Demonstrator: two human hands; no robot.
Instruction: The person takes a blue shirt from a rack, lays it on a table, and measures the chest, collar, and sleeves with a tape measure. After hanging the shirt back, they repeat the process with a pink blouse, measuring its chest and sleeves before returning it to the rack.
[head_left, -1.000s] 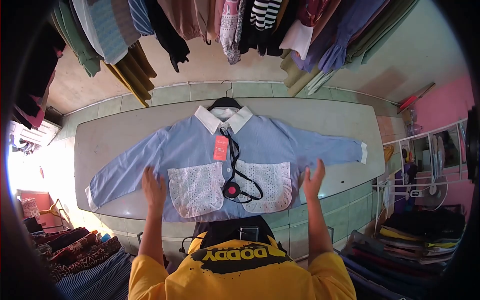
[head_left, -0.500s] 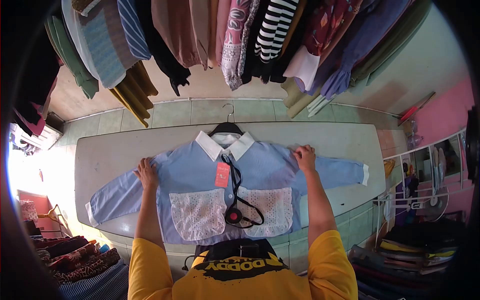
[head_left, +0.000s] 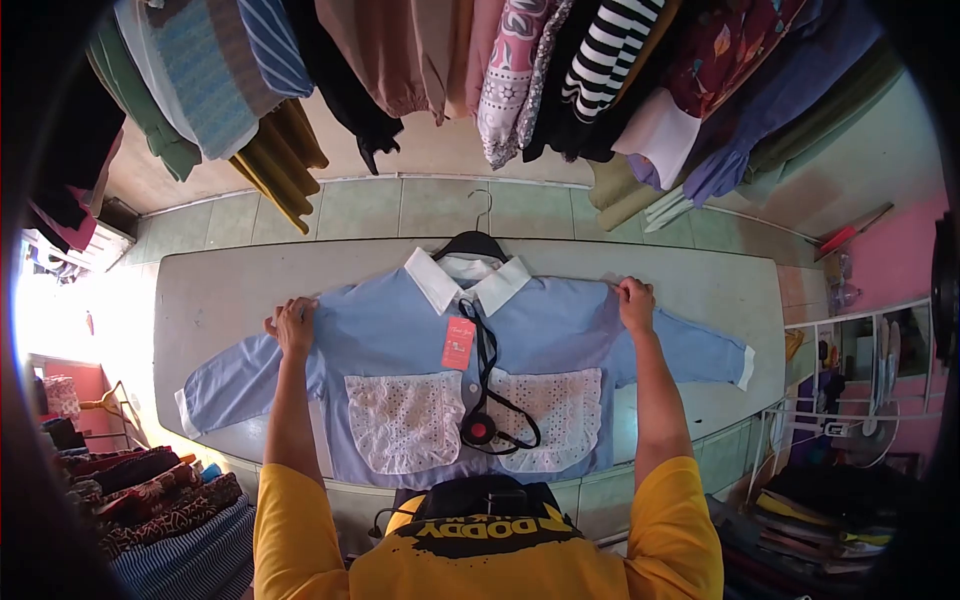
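Observation:
A light blue shirt (head_left: 410,345) with a white collar and white eyelet pockets lies spread front up on a long table (head_left: 205,310). A black hanger (head_left: 472,243) sits inside its collar, hook pointing away from me. My left hand (head_left: 292,325) has its fingers curled on the left shoulder seam. With thumb and fingers pinched together, my right hand (head_left: 636,303) grips the right shoulder seam. A pink tag (head_left: 459,343) rests by the button line. Over the front lies a black cord with a round black and red piece (head_left: 479,430).
Clothes (head_left: 400,50) hang in a row beyond the table. Folded garments (head_left: 180,510) are piled at lower left, and another stack (head_left: 830,510) stands at lower right. A white metal rack (head_left: 860,400) is close to the table's right end.
The shirt's right shoulder and my right hand have shifted slightly up and right. The right sleeve now slants down more. My left hand stays at the left shoulder, and the view has shifted a little.

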